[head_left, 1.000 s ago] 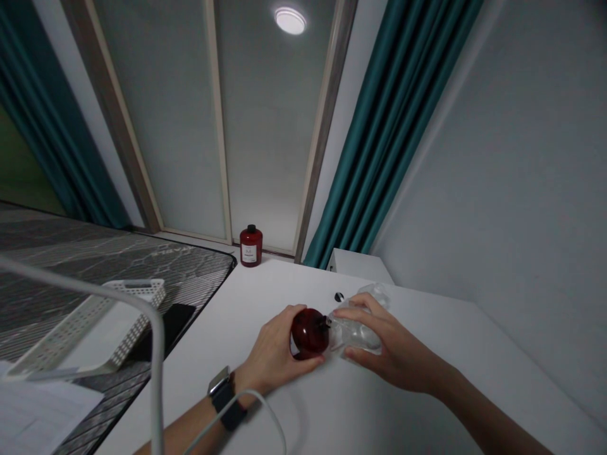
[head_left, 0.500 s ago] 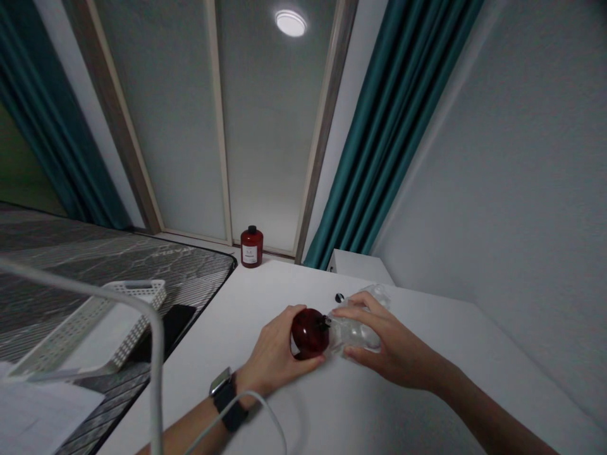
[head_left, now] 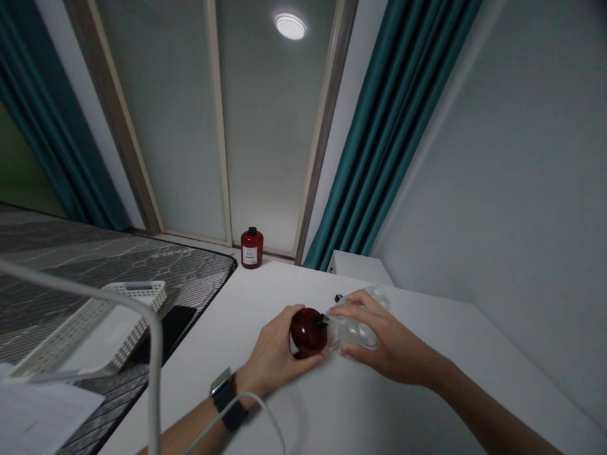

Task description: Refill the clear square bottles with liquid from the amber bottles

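On the white table, my left hand curls around a dark red, glossy round bottle. Its dark neck end points right, toward my other hand. My right hand grips a clear, shiny plastic thing, a bottle or a bag; I cannot tell which. The clear plastic reaches the red bottle's neck, and part of it lies hidden beneath my fingers. A small black piece shows just beyond my right fingers. A dark-banded watch is on my left wrist.
Another red bottle with a black cap and white label stands at the table's far corner. To the left are a white perforated basket, a black flat object and paper. A pale cable loops across the foreground.
Both hands shift very slightly left along with the red bottle and the clear plastic. Their grips look the same.
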The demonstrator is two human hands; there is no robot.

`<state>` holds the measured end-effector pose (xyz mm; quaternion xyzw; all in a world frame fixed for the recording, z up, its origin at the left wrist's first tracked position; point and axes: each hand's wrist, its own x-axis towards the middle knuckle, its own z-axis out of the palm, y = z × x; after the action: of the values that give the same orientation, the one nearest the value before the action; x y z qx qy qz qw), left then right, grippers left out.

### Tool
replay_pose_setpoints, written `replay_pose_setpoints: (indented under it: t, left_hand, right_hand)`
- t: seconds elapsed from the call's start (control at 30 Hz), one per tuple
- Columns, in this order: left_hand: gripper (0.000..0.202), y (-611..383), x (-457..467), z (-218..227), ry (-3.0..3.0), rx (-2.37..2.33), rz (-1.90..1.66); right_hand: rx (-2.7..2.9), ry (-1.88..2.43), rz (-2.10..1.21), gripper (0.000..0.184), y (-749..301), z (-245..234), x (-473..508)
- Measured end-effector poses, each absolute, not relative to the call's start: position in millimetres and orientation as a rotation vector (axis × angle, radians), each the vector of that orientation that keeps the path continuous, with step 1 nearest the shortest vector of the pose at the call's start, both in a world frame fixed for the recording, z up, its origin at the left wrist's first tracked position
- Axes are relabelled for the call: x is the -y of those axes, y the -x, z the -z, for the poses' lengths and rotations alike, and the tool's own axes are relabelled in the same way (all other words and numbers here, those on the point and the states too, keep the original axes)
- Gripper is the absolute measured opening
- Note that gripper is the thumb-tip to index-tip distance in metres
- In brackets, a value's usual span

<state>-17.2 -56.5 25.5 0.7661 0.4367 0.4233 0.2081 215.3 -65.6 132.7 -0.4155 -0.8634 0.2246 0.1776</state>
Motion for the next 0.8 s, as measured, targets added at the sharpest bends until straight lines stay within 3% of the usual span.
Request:
replay_pose_setpoints:
  t: [0.8]
  left_hand:
    - [0.073,15.9,55.7,-21.7,-2.131,-1.222,-1.221]
  right_hand:
    - [2.488,1.102,-0.606,0.045,-213.1,-139.8,61.7]
